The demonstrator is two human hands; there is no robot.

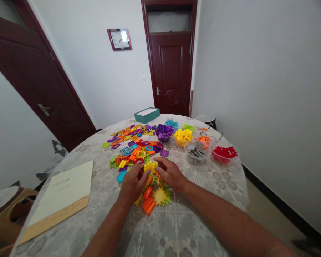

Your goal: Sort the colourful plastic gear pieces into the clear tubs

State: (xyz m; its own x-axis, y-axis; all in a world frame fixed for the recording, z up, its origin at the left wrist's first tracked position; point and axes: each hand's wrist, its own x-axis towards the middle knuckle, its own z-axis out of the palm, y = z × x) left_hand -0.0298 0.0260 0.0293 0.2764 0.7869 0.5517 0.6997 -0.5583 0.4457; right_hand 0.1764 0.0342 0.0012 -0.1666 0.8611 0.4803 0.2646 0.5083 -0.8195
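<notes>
My left hand (132,182) and my right hand (170,173) rest on a round table with a lace cloth (203,192), close together over a small heap of plastic toy pieces. Between their fingertips sits a yellow knobbly piece (151,165), pinched from both sides. Under and in front of the hands lie orange pegs (148,204) and a yellow gear-shaped tile (159,195) with green bits. Beyond the hands spreads a wide pile of coloured pieces (135,146): purple, orange, blue, green.
Clear bowls hold sorted pieces: purple (164,131), yellow (183,136), orange (203,141), dark (196,153), red (224,153). A teal box (147,115) stands at the far edge. Cream card sheets (61,194) lie left. A wooden stool (5,217) stands beside the table.
</notes>
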